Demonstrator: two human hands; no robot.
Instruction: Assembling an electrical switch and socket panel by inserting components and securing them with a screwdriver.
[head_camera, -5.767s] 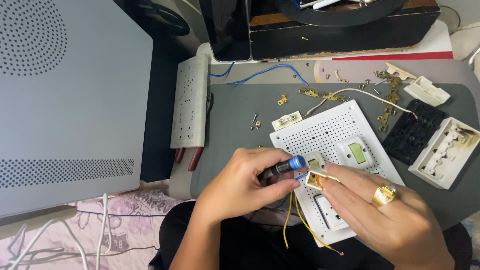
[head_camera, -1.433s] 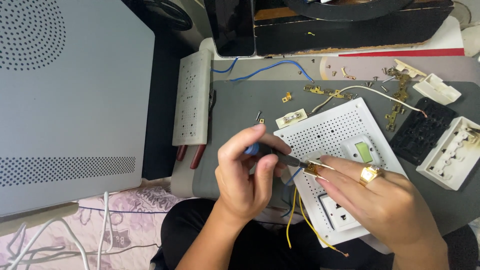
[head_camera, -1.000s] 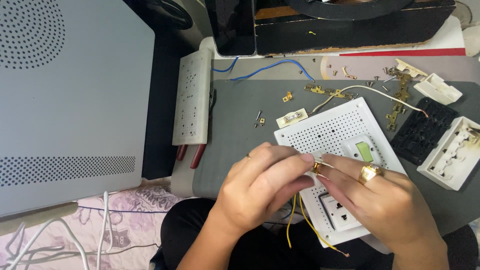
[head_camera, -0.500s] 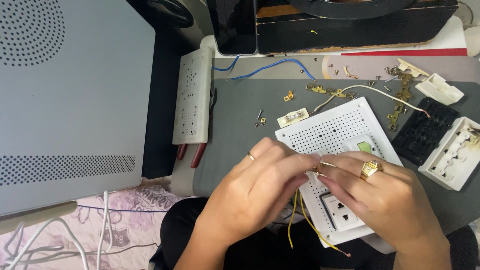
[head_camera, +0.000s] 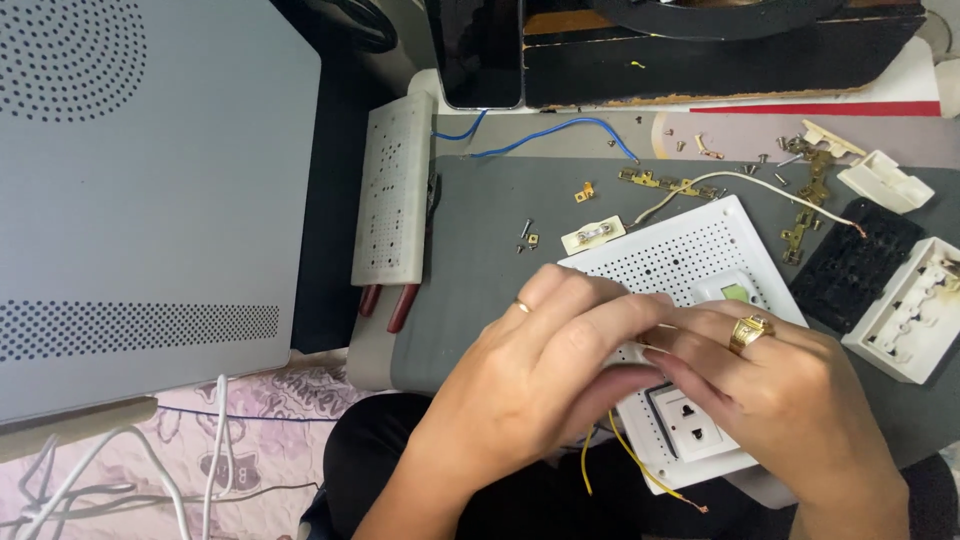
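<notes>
Both hands meet over a white perforated socket panel (head_camera: 690, 262) on a grey mat (head_camera: 480, 250). Left hand (head_camera: 545, 375), a thin ring on 1 finger, is curled with its fingers folded over the panel's near left part; whatever it grips is hidden beneath them, so its hold cannot be told. Right hand (head_camera: 775, 385), wearing a gold ring (head_camera: 748, 331), lies just beside and touching it, fingers bent down onto the panel; its hold cannot be told either. A socket outlet (head_camera: 692, 425) shows below the right hand's fingers, and a green-faced switch (head_camera: 732, 292) above them. 2 yellow wires (head_camera: 640, 470) hang from under the hands off the panel's near edge.

Left to right around them: a large grey perforated case (head_camera: 150, 180) at far left; white cables (head_camera: 120, 470) below it; a long white perforated strip (head_camera: 390, 190) along the mat's left edge, with red tool handles (head_camera: 390, 305) under its near end; a blue wire (head_camera: 540, 130) at the mat's far edge; small screws (head_camera: 525, 235) and brass contact strips (head_camera: 665, 183); a white wire (head_camera: 740, 185); a black perforated plate (head_camera: 850, 265); a white housing (head_camera: 915, 310) at far right.
</notes>
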